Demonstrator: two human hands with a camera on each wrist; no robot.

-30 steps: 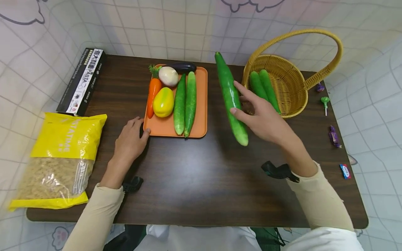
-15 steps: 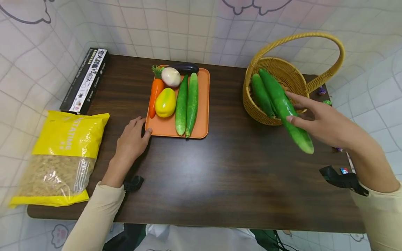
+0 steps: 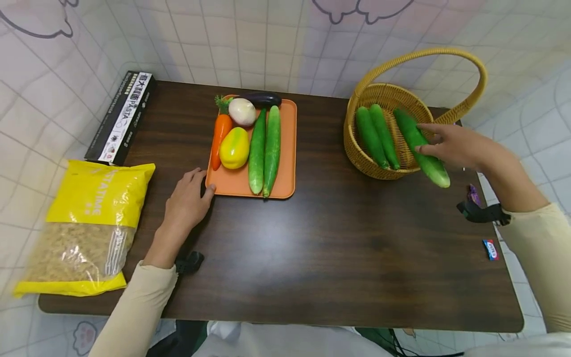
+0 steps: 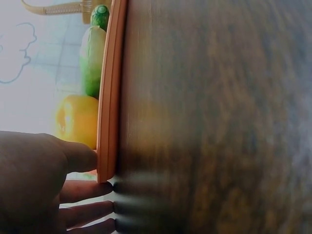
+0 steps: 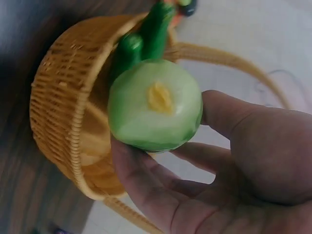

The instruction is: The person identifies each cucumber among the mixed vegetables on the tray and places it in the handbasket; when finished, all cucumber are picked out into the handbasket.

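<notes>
In the head view, my right hand (image 3: pixel 464 146) grips a large cucumber (image 3: pixel 419 148) between thumb and fingers. Its far end lies inside the wicker basket (image 3: pixel 350 144); its pale end sticks out over the near rim. The right wrist view shows that pale end (image 5: pixel 156 105) close up. Two smaller cucumbers (image 3: pixel 372 139) lean in the basket's left side. At the left, my left hand (image 3: pixel 187 198) holds the near-left corner of an orange tray (image 3: pixel 283 183), thumb on the near edge, fingers along the left side. In the left wrist view, the tray rim (image 4: pixel 108 97) meets my thumb.
On the tray lie a carrot (image 3: pixel 220 134), a white round vegetable (image 3: pixel 242 111), an eggplant (image 3: pixel 263 98), a yellow pepper-like piece (image 3: pixel 234 148) and two cucumbers (image 3: pixel 264 151). A yellow pasta bag (image 3: pixel 89 223) and black pasta box (image 3: pixel 120 119) stand left. Wrapped sweets (image 3: pixel 490 249) lie right.
My right hand has carried the large cucumber rightward from beside the basket, then over and partly into it. The left hand and tray have stayed in place.
</notes>
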